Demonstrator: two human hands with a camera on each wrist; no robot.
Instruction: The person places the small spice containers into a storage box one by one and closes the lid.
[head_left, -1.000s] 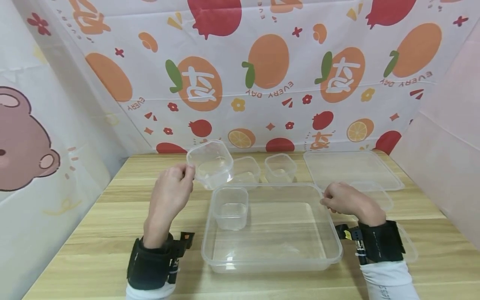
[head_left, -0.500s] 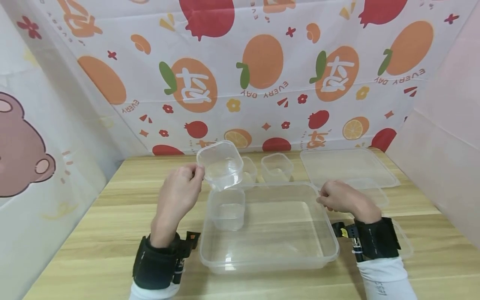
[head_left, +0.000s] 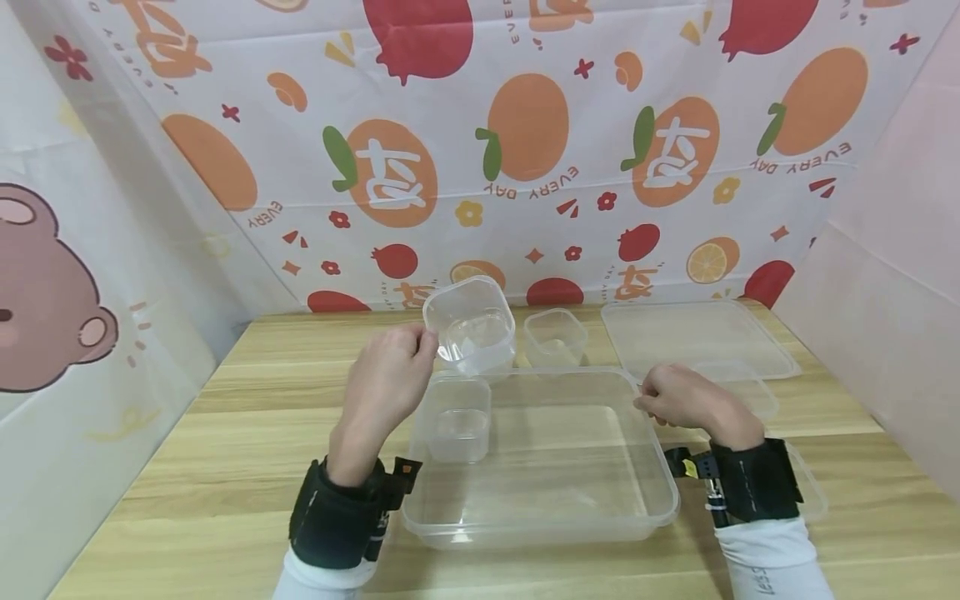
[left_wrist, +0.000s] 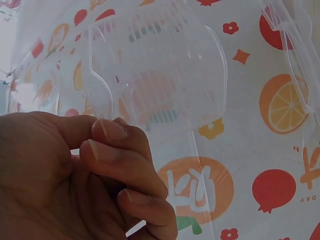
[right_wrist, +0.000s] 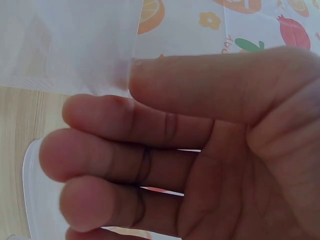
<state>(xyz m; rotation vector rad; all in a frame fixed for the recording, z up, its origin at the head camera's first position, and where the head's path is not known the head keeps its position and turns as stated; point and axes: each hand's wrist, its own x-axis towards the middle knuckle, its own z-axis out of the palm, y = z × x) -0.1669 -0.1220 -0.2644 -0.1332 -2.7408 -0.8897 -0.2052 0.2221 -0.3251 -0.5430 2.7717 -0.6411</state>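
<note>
My left hand [head_left: 390,379] pinches the rim of a small clear plastic container [head_left: 472,325] between thumb and index finger. The container is tilted above the table, past the back left corner of a large clear plastic box [head_left: 540,529]; its see-through wall [left_wrist: 160,65] shows in the left wrist view. Inside the large box, at its back left, sits another small container [head_left: 459,437]. My right hand [head_left: 693,402] holds the large box's right rim near the back corner, thumb against the clear wall [right_wrist: 65,40] in the right wrist view.
Behind the large box stands a small clear container [head_left: 555,340]; one more is mostly hidden behind the held container. A large flat lid [head_left: 690,329] lies at the back right. Smaller lids, one by the right hand [head_left: 753,392] and one by the right wrist [head_left: 808,487], lie partly covered.
My left hand has carried the small container to the right, so it now covers most of the one behind it. The right hand stays on the large box's rim.
</note>
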